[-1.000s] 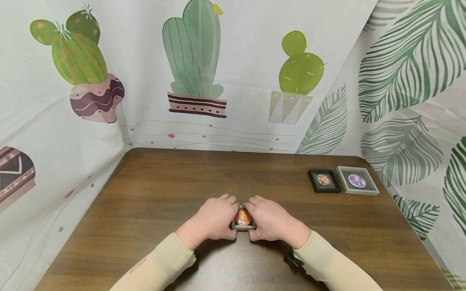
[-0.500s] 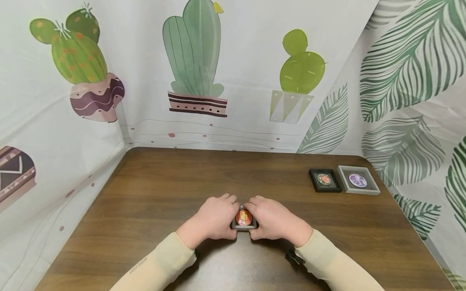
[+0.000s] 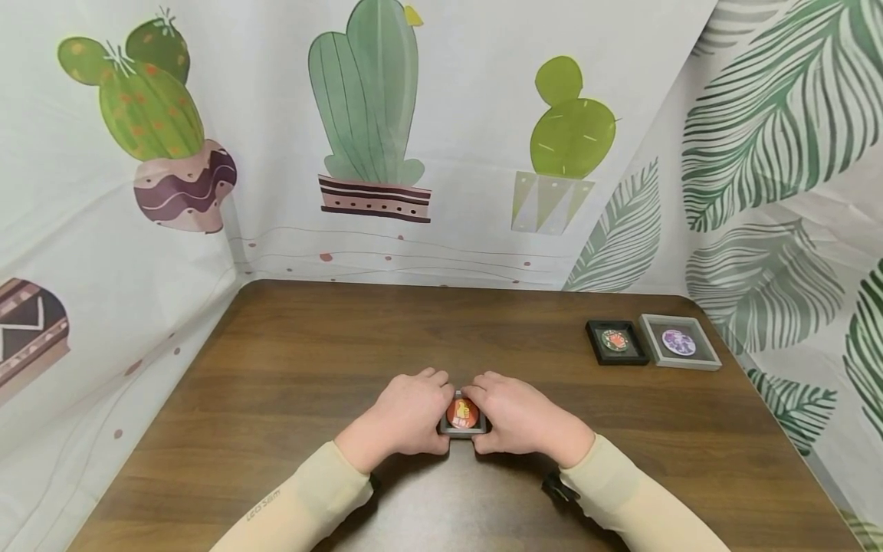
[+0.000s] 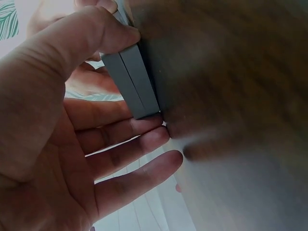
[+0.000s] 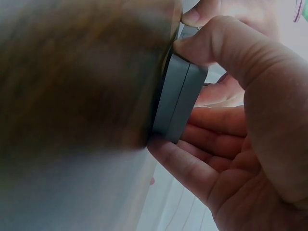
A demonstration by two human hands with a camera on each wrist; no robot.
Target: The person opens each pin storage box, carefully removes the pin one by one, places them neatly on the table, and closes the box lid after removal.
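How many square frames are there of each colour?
Black: 1, the black square frame
Grey: 2, the light grey square frame beside it and the grey square frame gripped by the left hand and right hand
Total: 3

A cloth-draped nook, room type unclear — cactus-print cloth (image 3: 476, 115) behind the wooden table (image 3: 414, 326), leaf-print cloth (image 3: 766, 161) to its right.
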